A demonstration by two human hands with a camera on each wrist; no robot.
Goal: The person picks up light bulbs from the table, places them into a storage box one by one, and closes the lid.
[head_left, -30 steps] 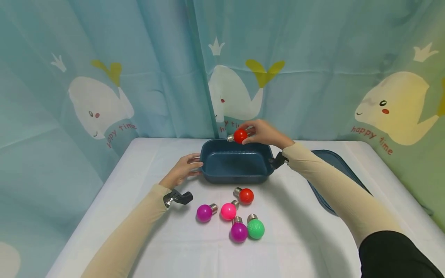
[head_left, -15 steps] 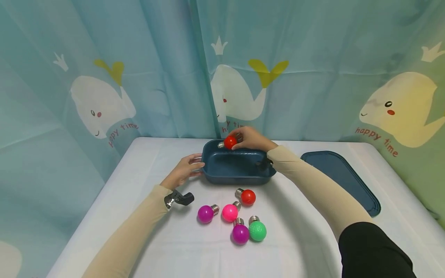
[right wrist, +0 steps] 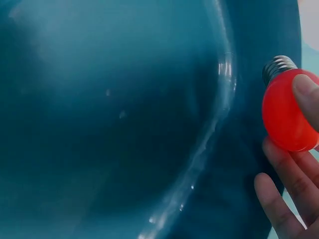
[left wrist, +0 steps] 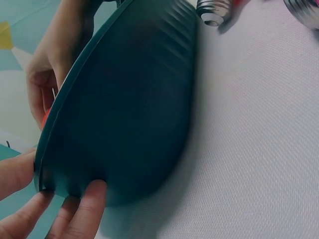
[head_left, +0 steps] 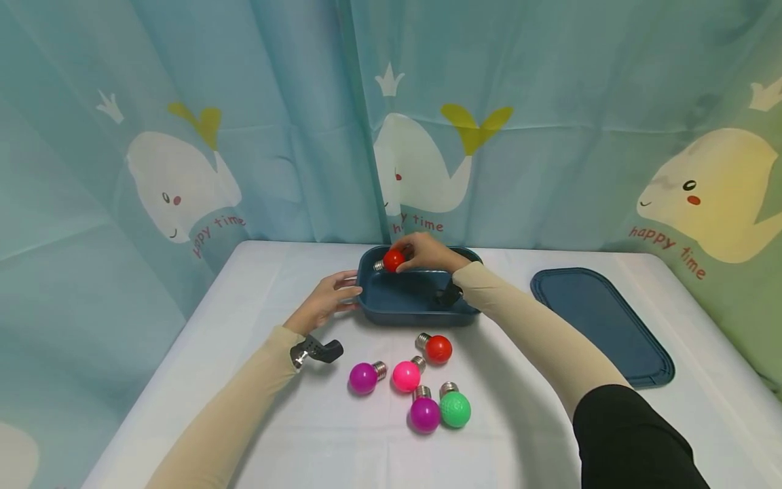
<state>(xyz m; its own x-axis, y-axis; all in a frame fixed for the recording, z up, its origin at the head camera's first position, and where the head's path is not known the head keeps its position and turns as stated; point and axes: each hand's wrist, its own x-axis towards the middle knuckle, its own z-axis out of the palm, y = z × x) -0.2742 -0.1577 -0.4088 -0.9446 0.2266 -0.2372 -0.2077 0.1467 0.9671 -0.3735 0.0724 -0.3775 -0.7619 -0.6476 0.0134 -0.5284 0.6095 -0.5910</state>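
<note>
My right hand (head_left: pixel 427 251) pinches a red light bulb (head_left: pixel 394 261) between thumb and fingers, over the left rear part of a dark blue rectangular box (head_left: pixel 415 318). In the right wrist view the bulb's metal screw base (right wrist: pixel 279 67) points away from the hand, close to the box's wall. My left hand (head_left: pixel 326 299) rests its fairly straight fingertips against the box's left end; in the left wrist view its fingers (left wrist: pixel 89 209) touch the outer wall near the rim. In front of the box lie another red bulb (head_left: pixel 438 349), a pink bulb (head_left: pixel 406 376) and a green bulb (head_left: pixel 455 409).
Two purple bulbs (head_left: pixel 363 378) also lie on the white tablecloth (head_left: pixel 293 414), one near the left wrist camera, the other beside the green bulb. A dark blue flat lid (head_left: pixel 586 305) lies at the right. A blue-green curtain (head_left: pixel 293 136) hangs behind.
My right hand has brought the red bulb left and down, from over the rear rim into the box's left rear part. The left hand stays at the box's end.
</note>
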